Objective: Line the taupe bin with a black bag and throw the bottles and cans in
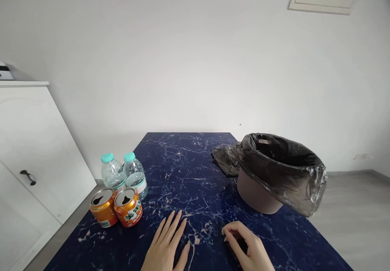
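My left hand [167, 244] lies flat on the dark blue marbled table [183, 169], fingers stretched out, holding nothing. My right hand [248, 248] rests beside it with fingers curled over a small dark object [234, 246] that I cannot make out. Two opened orange drink cans [115, 208] stand to the left of my left hand. Behind them stand two clear water bottles with teal caps [124, 173]. A brown bin lined with a black plastic bag [274, 169] stands on the table's right side, just beyond my right hand.
A white cabinet with a dark handle [29, 177] stands to the left of the table. A plain white wall is behind. Grey floor [359, 214] shows on the right past the table edge.
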Demonstrator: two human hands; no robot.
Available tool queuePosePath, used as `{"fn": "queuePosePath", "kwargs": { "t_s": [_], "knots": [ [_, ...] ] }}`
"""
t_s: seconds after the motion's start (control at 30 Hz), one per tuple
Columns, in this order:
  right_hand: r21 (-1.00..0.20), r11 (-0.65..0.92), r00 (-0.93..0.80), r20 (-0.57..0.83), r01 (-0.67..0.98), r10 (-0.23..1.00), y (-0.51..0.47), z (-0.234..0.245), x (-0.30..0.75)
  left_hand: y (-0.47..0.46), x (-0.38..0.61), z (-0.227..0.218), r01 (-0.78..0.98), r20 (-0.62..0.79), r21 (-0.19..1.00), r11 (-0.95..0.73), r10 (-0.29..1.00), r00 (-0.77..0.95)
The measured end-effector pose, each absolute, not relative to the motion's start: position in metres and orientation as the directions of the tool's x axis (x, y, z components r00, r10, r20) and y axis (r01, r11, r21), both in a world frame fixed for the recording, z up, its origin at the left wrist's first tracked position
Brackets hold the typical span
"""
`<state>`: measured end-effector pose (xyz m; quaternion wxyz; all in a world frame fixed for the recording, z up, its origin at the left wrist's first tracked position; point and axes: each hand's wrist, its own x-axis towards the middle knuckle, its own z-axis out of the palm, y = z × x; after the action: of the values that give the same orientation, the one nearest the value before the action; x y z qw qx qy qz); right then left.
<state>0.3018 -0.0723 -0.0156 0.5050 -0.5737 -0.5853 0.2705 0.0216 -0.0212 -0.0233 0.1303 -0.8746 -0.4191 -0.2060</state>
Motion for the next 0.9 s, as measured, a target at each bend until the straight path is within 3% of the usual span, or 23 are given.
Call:
{"fn": "queuePosePath", "kwargs": {
  "t_s": [0.2,0.57,0.9],
  "knots": [
    [-0.906,0.183,0.161,0.260,0.383,0.952,-0.073,-0.016,0.305,-0.023,0.023,-0.018,0.784,0.479,-0.084,-0.615,0.665,0.572],
    [-0.861,0.223,0.041,0.270,0.458,0.962,-0.073,-0.011,0.314,-0.028,0.028,-0.015,0.808,0.471,0.000,-0.589,0.713,0.519],
    [-0.895,0.184,0.095,0.242,0.406,0.966,-0.076,-0.014,0.310,-0.032,0.030,-0.014,0.818,0.452,0.047,-0.573,0.743,0.494]
  ]
}}
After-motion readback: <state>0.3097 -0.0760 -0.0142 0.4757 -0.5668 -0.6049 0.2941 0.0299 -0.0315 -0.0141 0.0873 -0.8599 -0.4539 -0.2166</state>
